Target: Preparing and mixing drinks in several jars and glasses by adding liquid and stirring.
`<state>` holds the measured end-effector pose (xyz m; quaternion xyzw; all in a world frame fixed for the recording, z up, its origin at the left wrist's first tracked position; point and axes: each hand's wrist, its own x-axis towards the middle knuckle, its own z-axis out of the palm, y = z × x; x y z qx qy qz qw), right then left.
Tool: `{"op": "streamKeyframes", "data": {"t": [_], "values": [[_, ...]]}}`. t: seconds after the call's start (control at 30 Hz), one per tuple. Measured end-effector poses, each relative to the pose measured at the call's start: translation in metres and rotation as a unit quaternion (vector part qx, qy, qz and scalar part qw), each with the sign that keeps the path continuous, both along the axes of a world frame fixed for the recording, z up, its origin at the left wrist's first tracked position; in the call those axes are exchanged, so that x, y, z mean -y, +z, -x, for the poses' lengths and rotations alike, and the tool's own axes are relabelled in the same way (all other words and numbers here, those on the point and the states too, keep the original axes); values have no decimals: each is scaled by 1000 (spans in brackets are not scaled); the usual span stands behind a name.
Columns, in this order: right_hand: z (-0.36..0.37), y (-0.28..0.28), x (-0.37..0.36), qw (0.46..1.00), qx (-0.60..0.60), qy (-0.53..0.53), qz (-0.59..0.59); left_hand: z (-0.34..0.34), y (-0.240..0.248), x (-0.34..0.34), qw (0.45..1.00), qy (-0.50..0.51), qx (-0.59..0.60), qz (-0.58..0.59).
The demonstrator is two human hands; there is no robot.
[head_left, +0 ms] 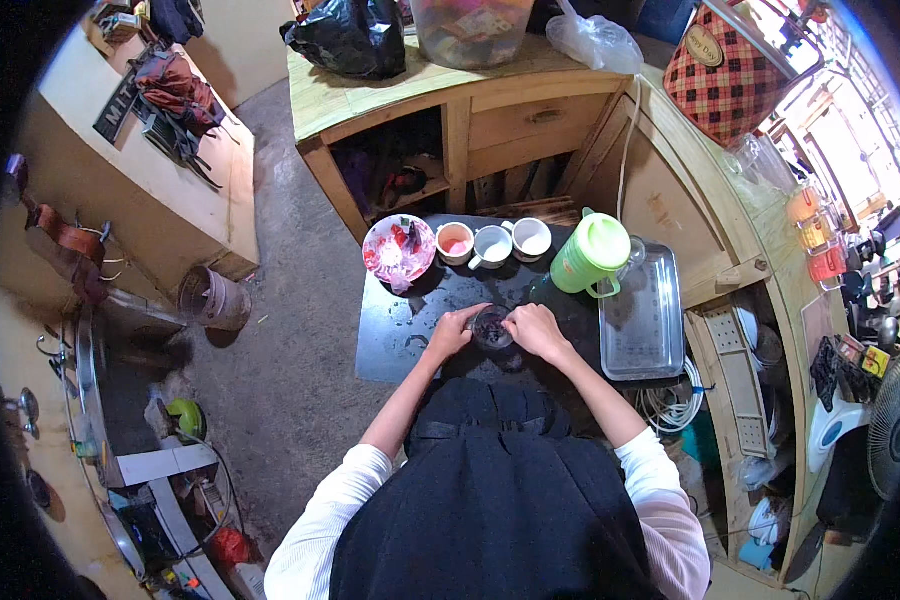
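Note:
At the near side of a dark low table, my left hand is closed around the side of a clear cup with dark contents. Fingers of my right hand are pinched together over the cup's rim; whatever they hold is too small to make out. Beyond the cup stand three light mugs in a row. Left of them lies a pink plate with red and clear wrappers on it. A light green lidded pitcher stands to their right.
A rectangular metal tray lies at the table's right. Behind runs a wooden counter bearing a black plastic bag, a clear tub and a checkered bag. A bucket stands on the floor at left; coiled white cable hangs at right.

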<state>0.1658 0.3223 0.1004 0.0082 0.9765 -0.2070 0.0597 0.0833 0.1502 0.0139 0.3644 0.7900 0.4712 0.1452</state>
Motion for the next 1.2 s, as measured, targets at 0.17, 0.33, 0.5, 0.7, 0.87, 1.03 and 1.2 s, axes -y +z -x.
{"op": "streamKeyframes", "data": {"t": [0.17, 0.33, 0.5, 0.7, 0.87, 1.03, 1.2], "values": [[-2, -3, 1, 999, -22, -38, -22, 0, 7, -2, 1000, -10, 18, 13], [0, -6, 1, 997, -35, -67, 30, 0, 1, -1, 1000, -4, -10, -20], [0, -9, -3, 994, -59, -73, 62, -1, 4, -3, 1000, -5, 5, 6], [-1, -5, 0, 998, -31, -41, 36, -4, 3, -3, 1000, 9, -3, -24], [0, -1, 4, 999, -13, -35, 2, -2, -4, -1, 1000, 9, -11, -23], [-3, -8, 0, 996, -68, -63, 13, -3, 7, -4, 999, -1, 26, 38], [-2, 3, -1, 995, -58, -51, 55, -2, -2, -1, 999, 9, -14, -37]]}}
